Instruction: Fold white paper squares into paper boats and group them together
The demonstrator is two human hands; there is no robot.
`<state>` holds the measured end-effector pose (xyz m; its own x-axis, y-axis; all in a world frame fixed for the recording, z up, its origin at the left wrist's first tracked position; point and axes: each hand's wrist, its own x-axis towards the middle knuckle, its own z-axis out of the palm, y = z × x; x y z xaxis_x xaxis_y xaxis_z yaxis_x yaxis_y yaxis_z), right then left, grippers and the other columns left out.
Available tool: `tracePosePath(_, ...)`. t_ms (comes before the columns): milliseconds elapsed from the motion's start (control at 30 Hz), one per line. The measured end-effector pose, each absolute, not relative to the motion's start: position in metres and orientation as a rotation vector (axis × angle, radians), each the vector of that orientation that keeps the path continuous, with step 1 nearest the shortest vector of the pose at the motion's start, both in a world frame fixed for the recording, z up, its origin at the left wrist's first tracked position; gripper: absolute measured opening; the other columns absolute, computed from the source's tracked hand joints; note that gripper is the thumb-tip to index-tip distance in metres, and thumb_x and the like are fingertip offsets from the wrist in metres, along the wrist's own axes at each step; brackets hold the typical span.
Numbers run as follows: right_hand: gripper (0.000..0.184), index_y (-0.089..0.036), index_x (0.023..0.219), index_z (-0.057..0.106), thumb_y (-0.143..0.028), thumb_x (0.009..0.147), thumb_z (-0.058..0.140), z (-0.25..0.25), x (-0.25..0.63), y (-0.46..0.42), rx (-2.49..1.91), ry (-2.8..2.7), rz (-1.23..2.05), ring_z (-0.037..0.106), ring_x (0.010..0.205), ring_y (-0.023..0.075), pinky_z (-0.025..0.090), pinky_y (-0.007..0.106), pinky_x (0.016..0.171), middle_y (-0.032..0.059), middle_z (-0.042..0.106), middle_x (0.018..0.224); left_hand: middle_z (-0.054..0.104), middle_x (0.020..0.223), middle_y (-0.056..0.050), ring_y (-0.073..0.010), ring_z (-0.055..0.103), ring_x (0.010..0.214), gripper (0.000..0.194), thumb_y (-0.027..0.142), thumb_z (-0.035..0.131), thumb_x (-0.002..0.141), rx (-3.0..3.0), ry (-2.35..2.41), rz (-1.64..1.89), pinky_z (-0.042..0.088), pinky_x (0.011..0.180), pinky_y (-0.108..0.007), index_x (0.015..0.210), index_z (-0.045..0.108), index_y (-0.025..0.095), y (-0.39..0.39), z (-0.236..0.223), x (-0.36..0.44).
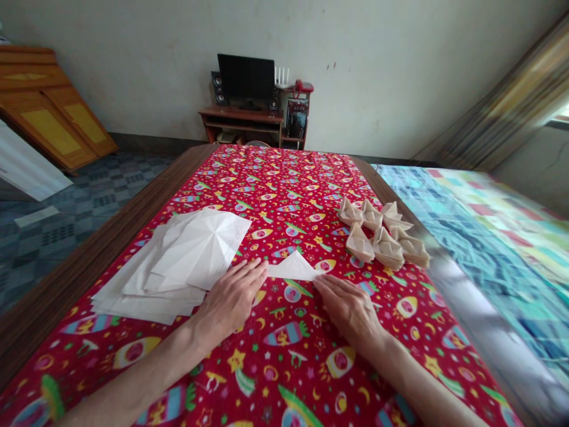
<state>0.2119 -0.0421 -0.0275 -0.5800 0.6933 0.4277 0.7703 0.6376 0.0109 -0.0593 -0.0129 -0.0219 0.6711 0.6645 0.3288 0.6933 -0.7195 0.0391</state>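
**Flat and firm makes a neat fold**

The big brown desk [111, 237] wears a red cloth [284, 184] with rockets and stars. Clock times start from the smallest thing, told last. At 9 o'clock is a messy stack of white sheets [200, 249], creased on top. From 2 to 3 o'clock sit six bunches of folded shapes [387, 249], in two rows. The left hand [231, 293] is at 8 o'clock, the right hand [349, 302] at 4. Each grip is flat, fingers side by side, tips on one end of the folded paper [294, 270]; I see no pinching. That paper lies on the cloth between them, its peak at 12 o'clock.

To do this well, I think: line up the edges, press hard, and slide the fingertips slowly along the crease. Soft cloth may make it puffy, so push firmly.
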Motion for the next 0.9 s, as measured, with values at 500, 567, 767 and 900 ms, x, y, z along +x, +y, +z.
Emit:
tracePosePath(500,0.014,-0.017,0.092,0.063,-0.019,0.093,0.049,-0.009,0.181,-0.006,-1.210,-2.604,-0.312,0.062,0.087,0.0186,0.043,0.031,0.073,0.0078,0.069,0.094,0.064,0.119,-0.008,-0.0203,0.054,0.112,0.048,-0.002,0.042,0.078,-2.871,-1.259,-0.882,0.048,0.098,-0.040,0.118,0.061,0.015,0.015,-0.036,-0.042)
tracePosePath(567,0.013,-0.016,0.094,0.062,-0.016,0.092,0.049,-0.008,0.181,-0.007,-1.200,-2.624,-0.323,0.062,0.086,0.0183,0.041,0.030,0.072,0.0076,0.069,0.093,0.064,0.119,-0.008,-0.0202,0.054,0.111,0.048,-0.002,0.042,0.078,-2.879,-1.267,-0.906,0.048,0.098,-0.040,0.118,0.061,0.015,0.015,-0.036,-0.042)
tracePosePath(767,0.025,-0.012,0.107,0.058,-0.008,0.083,0.049,-0.007,0.167,-0.010,-1.266,-2.641,-0.477,0.059,0.079,0.0219,0.040,0.035,0.069,0.0105,0.067,0.089,0.065,0.118,-0.008,-0.0197,0.057,0.110,0.035,0.009,0.042,0.088,-2.864,-1.332,-1.015,0.048,0.098,-0.038,0.117,0.062,0.014,0.014,-0.034,-0.036)
tracePosePath(900,0.028,-0.010,0.107,0.057,-0.010,0.079,0.053,-0.006,0.160,-0.005,-1.303,-2.636,-0.488,0.058,0.073,0.0223,0.039,0.036,0.067,0.0097,0.065,0.081,0.059,0.126,-0.012,-0.0221,0.054,0.118,0.034,0.017,0.042,0.091,-2.889,-1.405,-1.102,0.044,0.103,-0.041,0.121,0.059,0.013,0.012,-0.030,-0.032)
